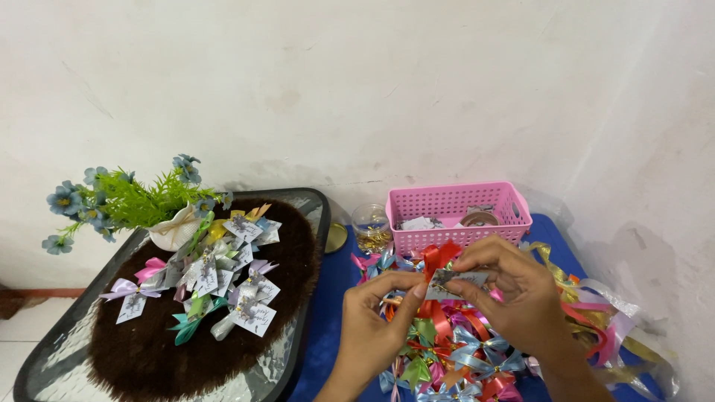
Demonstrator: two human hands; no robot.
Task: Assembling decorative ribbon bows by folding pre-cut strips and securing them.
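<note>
I have my left hand point(372, 316) and right hand point(514, 290) pinched on a small tag point(456, 281) at a red bow point(439, 257); tagged bows point(223, 279) piled left, untagged bows point(454, 357) remain below

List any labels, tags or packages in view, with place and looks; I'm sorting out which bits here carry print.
Small card tag: pinched between the left hand and right hand, against a red bow; rectangular, pale with a dark print.
Pile of tagged bows: on the brown mat, left; white square tags with greyish print.
Paper slips: inside the pink basket; white, detail unclear.
No screens or signs.
</note>
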